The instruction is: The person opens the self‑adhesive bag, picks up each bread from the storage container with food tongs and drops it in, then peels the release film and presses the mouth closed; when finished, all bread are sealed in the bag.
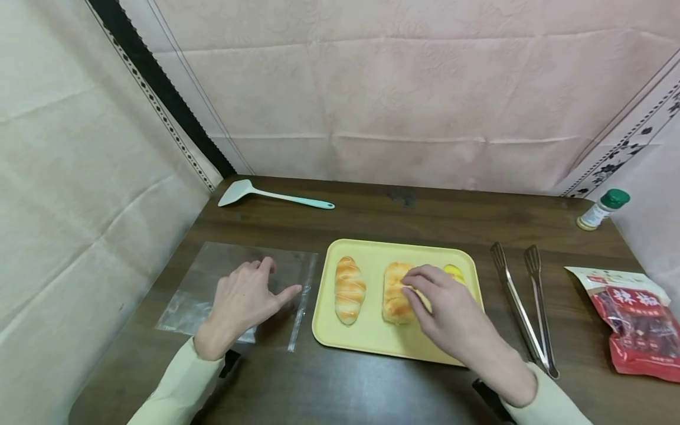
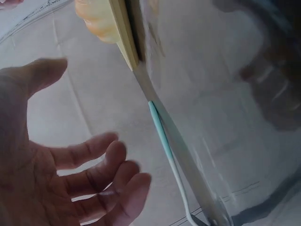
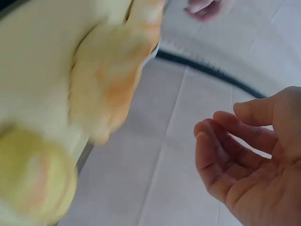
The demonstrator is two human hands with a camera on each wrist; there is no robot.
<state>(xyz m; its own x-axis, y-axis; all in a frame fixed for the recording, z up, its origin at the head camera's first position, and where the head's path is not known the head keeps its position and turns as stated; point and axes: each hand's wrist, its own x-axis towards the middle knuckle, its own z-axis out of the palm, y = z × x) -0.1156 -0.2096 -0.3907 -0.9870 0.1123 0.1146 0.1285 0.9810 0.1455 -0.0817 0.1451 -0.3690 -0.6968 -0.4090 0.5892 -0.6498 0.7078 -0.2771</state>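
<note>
My left hand point(image 1: 245, 301) hovers over a clear zip plastic bag point(image 1: 193, 289), fingers relaxed and thumb spread; the left wrist view shows nothing in its grasp. My right hand point(image 1: 459, 313) is above the yellow tray point(image 1: 366, 336), close to a golden rectangular bread point(image 1: 394, 289). In the right wrist view its fingers curve loosely with nothing between them, apart from the bread. A long scored bread loaf point(image 1: 349, 292) lies at the tray's left. Behind the right hand, a round yellow thing point(image 1: 454, 273) is partly hidden; the right wrist view shows it blurred point(image 3: 42, 176).
A pale turquoise spatula point(image 1: 276, 194) lies at the back left. Right of the tray are metal tongs point(image 1: 515, 301), spread apart, and a red-and-white food packet point(image 1: 632, 321). A green-capped shaker bottle point(image 1: 602, 209) stands at the back right. Cloth walls surround the dark wooden table point(image 1: 361, 395).
</note>
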